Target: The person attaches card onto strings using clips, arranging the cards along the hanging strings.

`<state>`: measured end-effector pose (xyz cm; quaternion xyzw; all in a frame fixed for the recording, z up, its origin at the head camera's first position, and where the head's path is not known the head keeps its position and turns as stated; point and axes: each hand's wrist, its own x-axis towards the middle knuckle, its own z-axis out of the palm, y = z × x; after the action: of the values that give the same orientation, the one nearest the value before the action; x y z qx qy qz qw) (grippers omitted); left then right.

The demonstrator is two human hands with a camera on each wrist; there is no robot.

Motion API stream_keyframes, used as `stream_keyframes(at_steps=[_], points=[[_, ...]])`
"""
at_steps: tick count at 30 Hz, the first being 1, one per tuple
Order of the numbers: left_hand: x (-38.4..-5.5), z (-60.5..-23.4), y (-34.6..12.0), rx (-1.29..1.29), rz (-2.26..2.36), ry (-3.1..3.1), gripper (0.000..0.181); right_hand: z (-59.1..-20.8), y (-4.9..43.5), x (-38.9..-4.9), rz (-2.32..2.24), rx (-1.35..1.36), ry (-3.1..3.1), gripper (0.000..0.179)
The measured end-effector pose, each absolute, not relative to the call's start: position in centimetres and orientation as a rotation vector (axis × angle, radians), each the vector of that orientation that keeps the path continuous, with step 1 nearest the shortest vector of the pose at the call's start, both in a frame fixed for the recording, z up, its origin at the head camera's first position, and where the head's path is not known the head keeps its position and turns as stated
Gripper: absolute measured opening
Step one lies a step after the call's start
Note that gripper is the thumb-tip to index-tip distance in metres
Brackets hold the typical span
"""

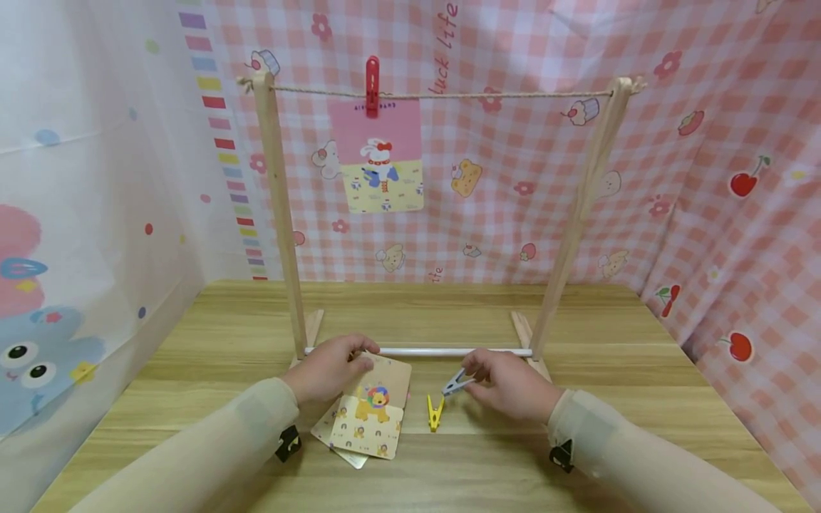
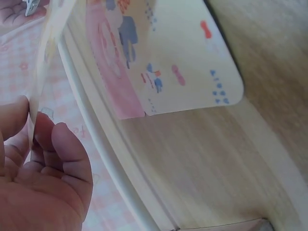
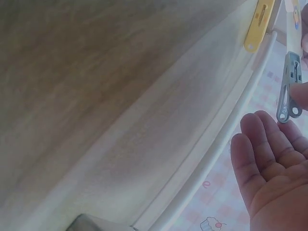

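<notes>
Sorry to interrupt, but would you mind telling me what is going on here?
A person's left hand grips a lion card above another card lying on the table. The right hand pinches a grey clothespin near a yellow clothespin. On the rope overhead, a red clip holds a pink-and-yellow card.

Near 12 o'clock the pink checked curtain (image 1: 513,206) reads "luck life"; lettering atop the hanging card (image 1: 380,158) is illegible.
</notes>
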<state>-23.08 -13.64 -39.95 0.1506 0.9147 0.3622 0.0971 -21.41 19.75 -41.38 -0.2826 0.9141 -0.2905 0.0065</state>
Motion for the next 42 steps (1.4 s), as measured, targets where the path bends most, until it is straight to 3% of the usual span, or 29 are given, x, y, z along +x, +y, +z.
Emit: stream_keyframes(at_steps=[17,42], points=[[-23.7,-39.1,-13.7,0.454,1.231,2.619,0.009,-41.2,19.7,-21.0,-0.995,-0.858,2.914,0.017],[-23.4,-37.5,-13.6,0.477,1.386,2.552,0.019,-39.2,19.3,-21.1,-1.229,-0.742,2.887,0.016]])
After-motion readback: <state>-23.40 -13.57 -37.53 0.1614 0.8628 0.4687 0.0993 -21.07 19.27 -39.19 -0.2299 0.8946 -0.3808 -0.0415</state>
